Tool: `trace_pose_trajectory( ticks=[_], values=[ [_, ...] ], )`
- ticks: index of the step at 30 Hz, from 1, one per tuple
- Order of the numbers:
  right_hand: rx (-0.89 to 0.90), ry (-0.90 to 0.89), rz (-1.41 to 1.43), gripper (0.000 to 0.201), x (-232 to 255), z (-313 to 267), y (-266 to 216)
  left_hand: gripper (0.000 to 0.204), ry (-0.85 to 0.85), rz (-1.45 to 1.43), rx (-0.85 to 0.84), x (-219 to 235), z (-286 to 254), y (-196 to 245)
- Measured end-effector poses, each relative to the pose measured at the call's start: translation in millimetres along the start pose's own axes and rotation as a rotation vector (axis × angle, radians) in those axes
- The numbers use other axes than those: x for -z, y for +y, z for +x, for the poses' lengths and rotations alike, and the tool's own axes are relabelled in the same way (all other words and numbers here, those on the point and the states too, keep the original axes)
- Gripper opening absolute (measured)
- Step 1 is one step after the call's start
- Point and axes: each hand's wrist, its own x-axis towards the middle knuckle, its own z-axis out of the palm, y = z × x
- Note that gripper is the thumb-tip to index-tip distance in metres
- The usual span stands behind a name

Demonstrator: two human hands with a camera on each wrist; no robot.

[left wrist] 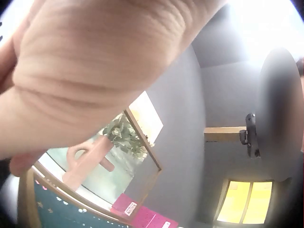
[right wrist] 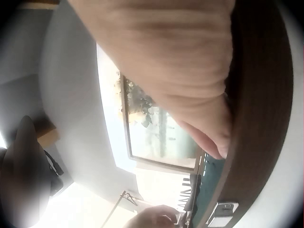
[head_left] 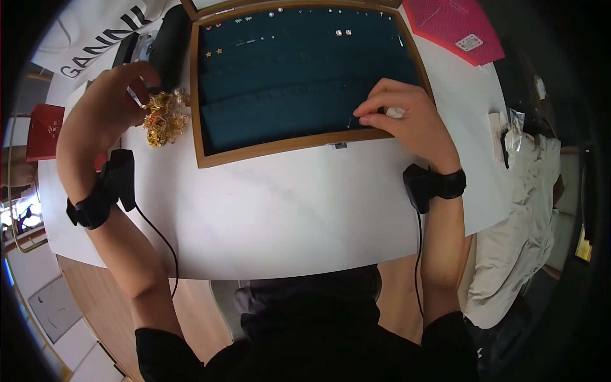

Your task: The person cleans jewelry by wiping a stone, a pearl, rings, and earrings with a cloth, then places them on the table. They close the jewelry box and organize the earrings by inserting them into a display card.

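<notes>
My right hand [head_left: 414, 118] reaches over the front right of a wooden jewellery case [head_left: 267, 151] lined in dark teal. Thumb and forefinger meet beside a thin silver earring [head_left: 349, 122] at the lining. Within the curled fingers shows a small white object [head_left: 394, 113]. At the case's left, my left hand [head_left: 105, 105] bends over a tangled heap of gold jewellery [head_left: 164, 121], thumb side right against it. Its fingertips are partly hidden, and I cannot tell whether they grip a piece. Both wrist views show mostly the underside of each hand.
Several small earrings, with gold stars [head_left: 214, 53] among them, line the case's upper rows. A black roll [head_left: 172, 48] and a white lettered bag [head_left: 105, 35] lie back left. A pink packet [head_left: 455, 28] is back right, a red box [head_left: 46, 132] far left. The case's metal clasp [head_left: 338, 146] faces me.
</notes>
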Motion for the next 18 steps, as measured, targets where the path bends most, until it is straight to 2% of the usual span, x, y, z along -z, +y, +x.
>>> trace_pose_trajectory(
  ticks=[4,9,10,12,18],
  values=[
    [0.068,-0.124,-0.127,0.011,5.9,14.0,-9.8,0.039,-0.007,-0.020,0.043,0.9,-0.4,-10.2],
    [0.055,-0.349,-0.394,0.009,12.5,30.2,-26.5,0.036,-0.018,0.059,0.010,2.4,3.3,-22.1],
    [0.058,-0.352,-0.398,0.009,12.6,31.1,-26.4,0.036,-0.023,0.069,-0.002,3.1,2.7,-23.6],
    [0.182,-0.356,-0.452,0.007,11.4,31.5,-22.1,0.035,0.001,0.022,-0.003,3.6,1.1,-24.0],
    [0.230,-0.359,-0.518,0.007,6.8,29.8,-22.3,0.032,0.070,-0.011,-0.100,-3.4,-7.3,4.8]
  ],
)
